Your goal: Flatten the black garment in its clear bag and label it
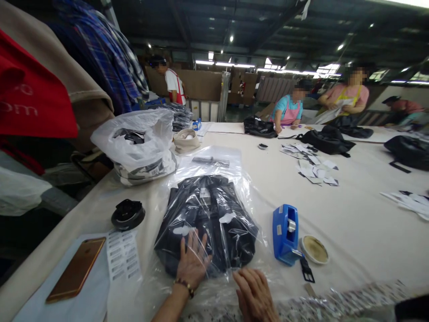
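A folded black garment or soft bag (217,219), its exact kind unclear under the glare, lies inside a clear plastic bag (234,158) on the table in front of me. My left hand (193,259), a beaded bracelet at its wrist, is spread flat on the lower left of the plastic over the black item. Near the plastic bag's lower edge is my right hand (254,293), its fingers bent and close together. Whatever may be between those fingers is hidden.
A blue tape dispenser (284,235), round tin (315,249) and black buckle (306,269) sit at right. At left are a phone (77,268), a label sheet (124,255), a black tape roll (128,214) and a white plastic sack (137,143). Co-workers (288,107) stand beyond the table.
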`<state>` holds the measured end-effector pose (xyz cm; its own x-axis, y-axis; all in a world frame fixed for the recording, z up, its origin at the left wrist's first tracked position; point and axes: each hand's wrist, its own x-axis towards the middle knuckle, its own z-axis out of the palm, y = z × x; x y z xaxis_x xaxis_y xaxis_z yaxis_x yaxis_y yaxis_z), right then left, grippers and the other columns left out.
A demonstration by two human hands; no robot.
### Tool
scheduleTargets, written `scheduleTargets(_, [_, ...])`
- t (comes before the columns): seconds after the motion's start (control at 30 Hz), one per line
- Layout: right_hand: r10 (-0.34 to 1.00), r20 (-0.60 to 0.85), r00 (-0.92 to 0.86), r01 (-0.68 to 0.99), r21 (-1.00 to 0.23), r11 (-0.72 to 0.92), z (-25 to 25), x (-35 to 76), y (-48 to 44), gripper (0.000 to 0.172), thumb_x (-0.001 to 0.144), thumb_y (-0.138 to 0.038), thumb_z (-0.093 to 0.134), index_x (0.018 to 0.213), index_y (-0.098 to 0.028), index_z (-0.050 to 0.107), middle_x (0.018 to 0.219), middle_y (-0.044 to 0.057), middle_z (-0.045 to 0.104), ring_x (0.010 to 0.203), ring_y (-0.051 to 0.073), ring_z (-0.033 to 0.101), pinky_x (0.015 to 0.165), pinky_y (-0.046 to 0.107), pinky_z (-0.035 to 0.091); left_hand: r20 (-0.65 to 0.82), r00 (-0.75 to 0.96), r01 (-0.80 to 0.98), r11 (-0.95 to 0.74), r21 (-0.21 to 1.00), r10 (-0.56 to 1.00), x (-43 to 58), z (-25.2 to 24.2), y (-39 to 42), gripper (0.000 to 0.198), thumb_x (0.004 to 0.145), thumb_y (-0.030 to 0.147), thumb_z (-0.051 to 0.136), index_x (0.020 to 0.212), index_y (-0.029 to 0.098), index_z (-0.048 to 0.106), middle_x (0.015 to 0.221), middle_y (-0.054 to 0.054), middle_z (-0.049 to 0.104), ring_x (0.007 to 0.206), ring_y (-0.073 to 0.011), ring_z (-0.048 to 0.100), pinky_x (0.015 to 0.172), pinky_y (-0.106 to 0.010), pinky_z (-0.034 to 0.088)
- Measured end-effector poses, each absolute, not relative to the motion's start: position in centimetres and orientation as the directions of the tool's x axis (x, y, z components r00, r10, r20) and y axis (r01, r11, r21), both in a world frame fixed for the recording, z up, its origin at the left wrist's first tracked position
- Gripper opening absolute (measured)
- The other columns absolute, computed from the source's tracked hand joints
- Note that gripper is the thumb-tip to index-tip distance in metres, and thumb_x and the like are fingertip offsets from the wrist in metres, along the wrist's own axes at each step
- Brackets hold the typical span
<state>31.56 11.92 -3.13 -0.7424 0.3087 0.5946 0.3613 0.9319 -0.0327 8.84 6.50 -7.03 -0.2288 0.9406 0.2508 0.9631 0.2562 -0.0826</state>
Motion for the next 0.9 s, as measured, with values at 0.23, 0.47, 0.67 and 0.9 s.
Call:
scheduleTargets(0.23, [0.381,0.601,-0.703,0.450,-0.040,0.892,-5.4,33.9,15.5,0.031,0.084,-0.004,0.032,0.101,-0.016,0.056,0.085,0.006,0.061,0.082,0.016,0.055,0.074,0.030,0.045,0.237,-0.234,0.962,0.260,-0.084,0.943,8.8,-7.2,6.5,0.059,0.080,0.043,0.044,0.133,0.020,0.037,0.141,-0.018,0.033,0.133,-0.0346,0.020,0.104,-0.053,0.009])
scheduleTargets(0.47, [0.434,0.440,-0.786,0.408,-0.157,0.899,-5.6,36.8,15.9,0.027,0.082,-0.003,0.032,0.083,-0.019,0.054,0.077,0.004,0.056,0.070,0.015,0.052,0.063,0.026,0.047,0.257,-0.235,0.958,0.269,-0.103,0.937,8.8,-8.0,6.5,0.058,0.081,0.047,0.039,0.133,0.021,0.037,0.135,-0.014,0.043,0.130,-0.0338,0.026,0.104,-0.055,0.010])
scheduleTargets(0.67, [0.383,0.502,-0.775,0.449,0.010,0.894,-3.8,34.9,15.1,0.041,0.077,-0.003,0.033,0.109,-0.017,0.053,0.096,0.008,0.059,0.091,0.021,0.053,0.078,0.035,0.041,0.294,-0.207,0.970,0.235,-0.062,0.933,8.7,-8.0,6.6,0.063,0.080,0.044,0.043,0.136,0.017,0.032,0.140,-0.015,0.036,0.132,-0.0341,0.022,0.104,-0.054,0.011])
scheduleTargets(0.9, [0.341,0.456,-0.822,0.368,-0.030,0.929,-6.0,32.3,14.3,0.034,0.071,0.002,0.034,0.085,-0.019,0.057,0.077,0.004,0.061,0.071,0.017,0.054,0.065,0.029,0.043,0.203,-0.239,0.970,0.242,0.008,0.950,8.9,-6.7,6.4,0.065,0.080,0.044,0.044,0.138,0.019,0.028,0.142,-0.014,0.033,0.133,-0.0334,0.020,0.104,-0.055,0.015])
